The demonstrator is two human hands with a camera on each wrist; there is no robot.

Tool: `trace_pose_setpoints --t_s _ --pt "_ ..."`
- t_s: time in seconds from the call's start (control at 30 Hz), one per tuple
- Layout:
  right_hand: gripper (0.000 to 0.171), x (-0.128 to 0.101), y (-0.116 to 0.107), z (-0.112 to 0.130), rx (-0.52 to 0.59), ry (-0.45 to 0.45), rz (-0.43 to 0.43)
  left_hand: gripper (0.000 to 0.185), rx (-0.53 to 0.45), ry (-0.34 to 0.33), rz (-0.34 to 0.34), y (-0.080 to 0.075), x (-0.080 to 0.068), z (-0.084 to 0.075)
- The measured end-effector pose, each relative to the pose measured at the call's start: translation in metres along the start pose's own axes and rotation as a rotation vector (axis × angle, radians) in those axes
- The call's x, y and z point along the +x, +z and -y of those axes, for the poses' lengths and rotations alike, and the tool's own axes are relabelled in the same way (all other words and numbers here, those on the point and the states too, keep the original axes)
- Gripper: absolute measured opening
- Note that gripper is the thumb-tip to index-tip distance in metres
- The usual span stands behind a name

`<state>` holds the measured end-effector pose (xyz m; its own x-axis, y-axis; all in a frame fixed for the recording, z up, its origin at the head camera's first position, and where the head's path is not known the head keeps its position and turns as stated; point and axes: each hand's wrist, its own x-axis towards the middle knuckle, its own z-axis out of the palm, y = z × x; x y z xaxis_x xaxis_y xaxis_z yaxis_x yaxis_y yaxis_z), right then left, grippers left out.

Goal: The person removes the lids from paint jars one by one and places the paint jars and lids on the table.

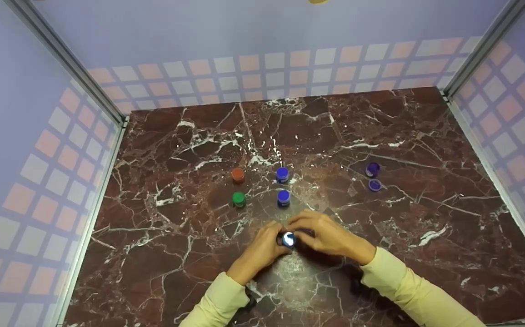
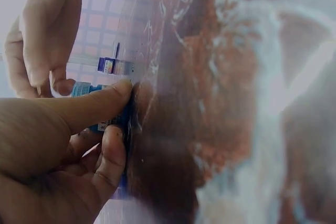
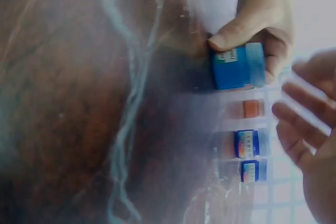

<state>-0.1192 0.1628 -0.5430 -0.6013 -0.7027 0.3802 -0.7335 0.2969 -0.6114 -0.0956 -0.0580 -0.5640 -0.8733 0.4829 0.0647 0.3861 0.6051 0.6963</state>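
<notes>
A small blue paint jar (image 3: 231, 69) with a clear-looking cap is gripped between the thumb and fingers of my left hand (image 1: 264, 245). In the left wrist view the blue jar (image 2: 100, 126) sits low at the tabletop, partly hidden by the thumb. My right hand (image 1: 326, 234) hovers just right of the jar, fingers loosely bent and spread. The right wrist view shows a gap between the right hand's fingers (image 3: 307, 124) and the jar's cap. Seen from above, the jar's top (image 1: 288, 239) shines white with glare.
Beyond the hands stand an orange jar (image 1: 238, 175), a green jar (image 1: 239, 199) and two blue jars, one farther (image 1: 282, 174) and one nearer (image 1: 283, 198). Off to the right are a purple jar (image 1: 372, 170) and a small round purple piece (image 1: 374, 185). Tiled panels (image 1: 262, 75) enclose the marbled tabletop.
</notes>
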Motion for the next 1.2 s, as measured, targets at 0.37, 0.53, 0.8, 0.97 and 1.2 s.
trace_pose_setpoints --t_s 0.37,0.53,0.8,0.97,1.2 --pt "0.016 0.007 0.011 0.023 -0.204 0.304 -0.106 0.037 -0.009 0.025 -0.017 0.001 0.001 0.007" --pt "0.032 0.011 0.020 0.040 -0.374 0.308 -0.067 0.037 0.019 0.047 -0.047 0.001 0.000 0.008" --pt "0.038 0.015 0.035 0.055 -0.566 0.340 -0.034 0.029 0.053 -0.002 -0.032 0.002 -0.001 0.005" --pt "0.032 0.013 0.040 0.056 -0.634 0.317 -0.044 0.033 0.055 0.066 -0.069 0.003 -0.001 0.005" --pt "0.030 0.011 0.039 0.053 -0.596 0.268 -0.034 0.035 0.063 0.079 -0.068 0.003 -0.001 0.005"
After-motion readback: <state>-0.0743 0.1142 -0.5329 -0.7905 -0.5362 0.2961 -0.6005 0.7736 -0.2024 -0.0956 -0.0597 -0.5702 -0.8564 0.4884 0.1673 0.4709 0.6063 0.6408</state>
